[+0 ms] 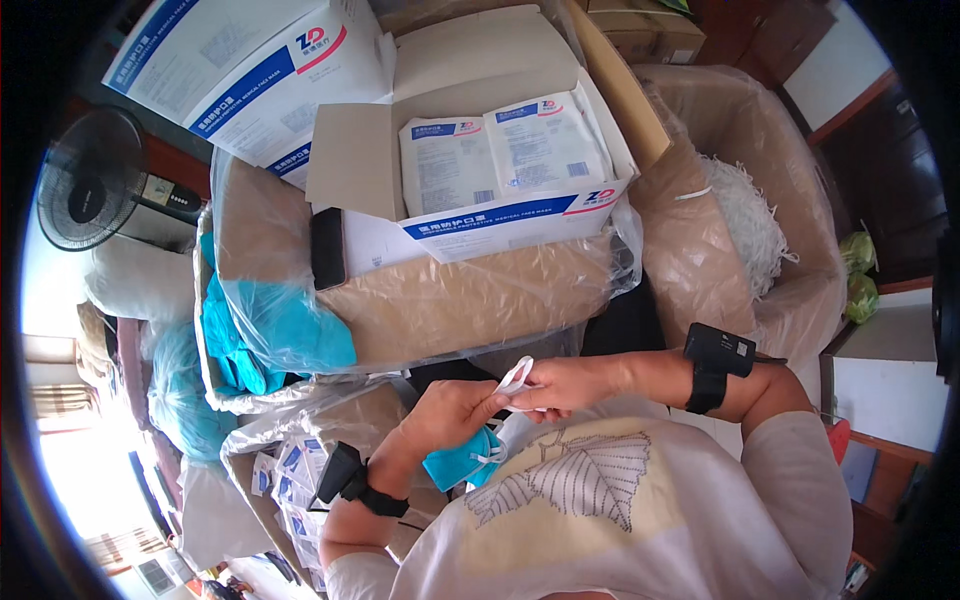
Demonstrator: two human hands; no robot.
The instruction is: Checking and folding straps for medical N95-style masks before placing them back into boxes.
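Note:
My left hand [447,413] and my right hand [560,386] meet in front of my chest, both with fingers closed. Between their fingertips rises a bent white strip [516,377], pinched by my right hand; it looks like soft band or film. A folded teal face mask [458,462] with white ear loops hangs just below my left hand, which seems to hold it. My curled fingers hide where it is gripped. Beyond them an open white and blue carton [500,232] contains stacked flat mask packs [545,142].
A dark phone [328,248] lies left of the carton. Plastic-lined boxes stand around me: one with teal masks [240,355], one with small packets [297,470], one with tangled white bands [745,215]. More cartons [260,75] stand behind; a fan [90,180] is at far left.

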